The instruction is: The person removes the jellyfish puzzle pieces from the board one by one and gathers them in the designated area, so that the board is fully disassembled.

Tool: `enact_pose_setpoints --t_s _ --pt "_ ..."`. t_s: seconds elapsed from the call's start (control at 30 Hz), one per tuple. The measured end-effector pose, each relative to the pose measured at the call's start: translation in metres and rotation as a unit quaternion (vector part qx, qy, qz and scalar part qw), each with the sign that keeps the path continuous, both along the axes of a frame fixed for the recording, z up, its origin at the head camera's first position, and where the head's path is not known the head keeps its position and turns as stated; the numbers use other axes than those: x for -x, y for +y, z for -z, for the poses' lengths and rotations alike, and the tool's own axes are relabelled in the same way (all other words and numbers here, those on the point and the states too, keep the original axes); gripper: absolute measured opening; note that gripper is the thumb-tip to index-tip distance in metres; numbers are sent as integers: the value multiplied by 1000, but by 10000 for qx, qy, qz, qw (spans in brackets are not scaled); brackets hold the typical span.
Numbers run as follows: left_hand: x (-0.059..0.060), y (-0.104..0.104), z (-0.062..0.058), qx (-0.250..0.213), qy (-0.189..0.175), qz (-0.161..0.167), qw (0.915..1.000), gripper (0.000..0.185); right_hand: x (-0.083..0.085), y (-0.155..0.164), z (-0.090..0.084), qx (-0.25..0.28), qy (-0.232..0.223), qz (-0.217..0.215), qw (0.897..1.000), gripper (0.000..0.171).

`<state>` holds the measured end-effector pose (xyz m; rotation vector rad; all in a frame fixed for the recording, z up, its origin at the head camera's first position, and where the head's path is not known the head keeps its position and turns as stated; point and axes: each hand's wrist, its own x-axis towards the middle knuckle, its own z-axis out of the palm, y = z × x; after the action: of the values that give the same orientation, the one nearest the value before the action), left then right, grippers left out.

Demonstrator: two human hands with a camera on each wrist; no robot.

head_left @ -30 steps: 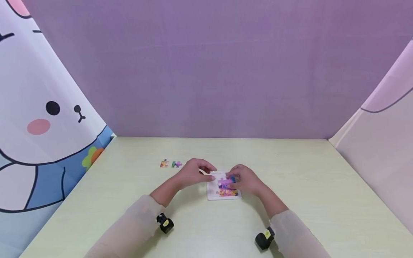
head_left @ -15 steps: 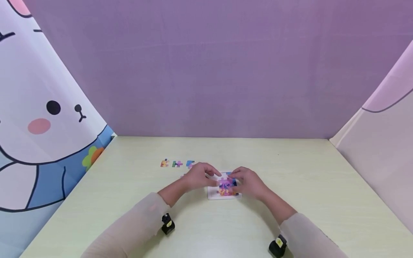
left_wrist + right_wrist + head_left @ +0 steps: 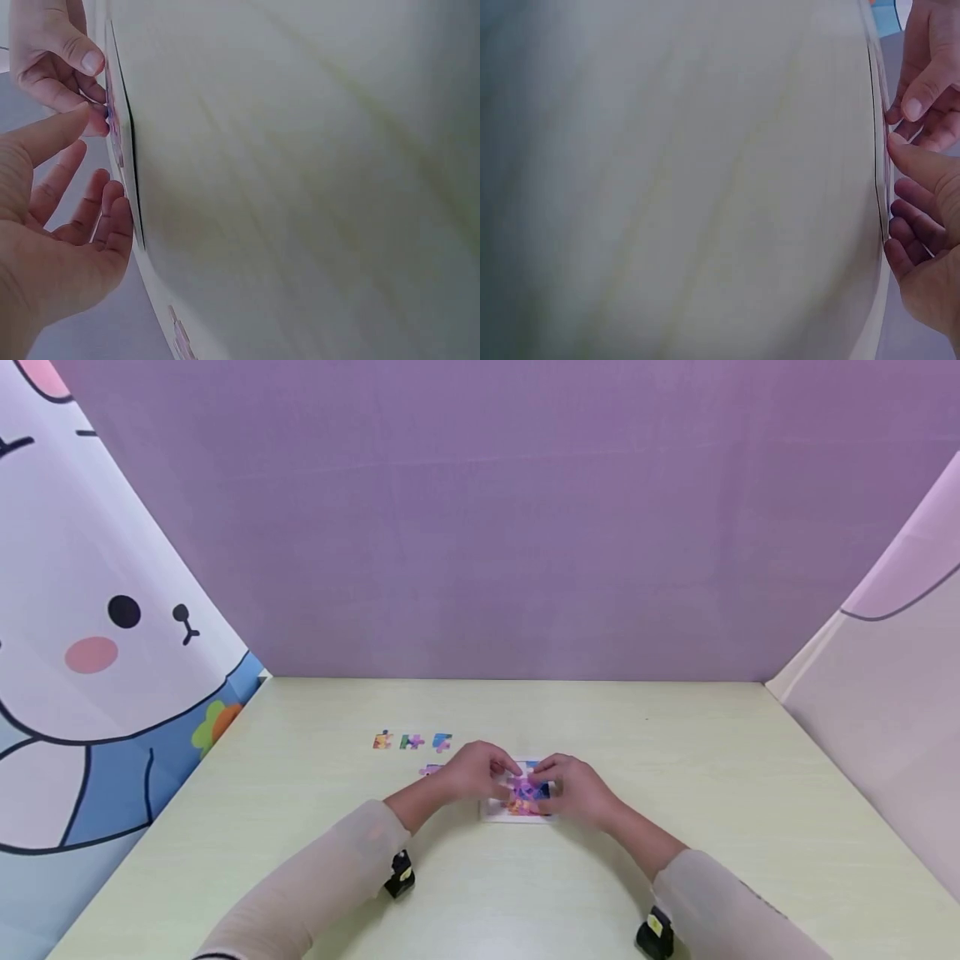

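Observation:
A small white puzzle board lies on the table with joined jigsaw pieces in pink, purple, blue and orange. At its left side is my left hand, thumb and fingers apart over the board; in the left wrist view its loosely bent fingers reach the board's edge and hold nothing. My right hand covers the board's right side. In the right wrist view its thumb touches the puzzle's surface, and the other fingers rest along the edge. Both hands hide part of the picture.
Several loose jigsaw pieces lie to the left: an orange piece, a green and purple piece, a blue and pink piece, and a pink piece partly behind my left hand. A purple backdrop stands at the table's far edge.
My left hand has shifted right, further over the board, uncovering the blue and pink piece and the pink piece. My right hand has moved slightly right and nearer to me.

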<state>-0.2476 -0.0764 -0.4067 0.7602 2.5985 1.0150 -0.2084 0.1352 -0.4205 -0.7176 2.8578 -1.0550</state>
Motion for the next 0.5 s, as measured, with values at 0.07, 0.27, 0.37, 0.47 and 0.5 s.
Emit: enact_pose_setpoints --t_s 0.07,0.27,0.37,0.47,0.5 --pt "0 1 0 64 11 17 10000 29 0 -1 1 -35 58 -17 10000 39" --pt "0 2 -1 243 -47 93 9997 38 0 -4 1 -36 146 19 9999 40" --pt "0 3 -1 370 -2 161 9992 41 0 -5 1 -14 112 93 9999 40" --pt "0 3 -1 475 23 191 9987 43 1 -5 1 -9 75 124 9999 41" --pt "1 3 -1 484 -4 190 9986 43 1 -5 1 -4 59 123 9999 41"
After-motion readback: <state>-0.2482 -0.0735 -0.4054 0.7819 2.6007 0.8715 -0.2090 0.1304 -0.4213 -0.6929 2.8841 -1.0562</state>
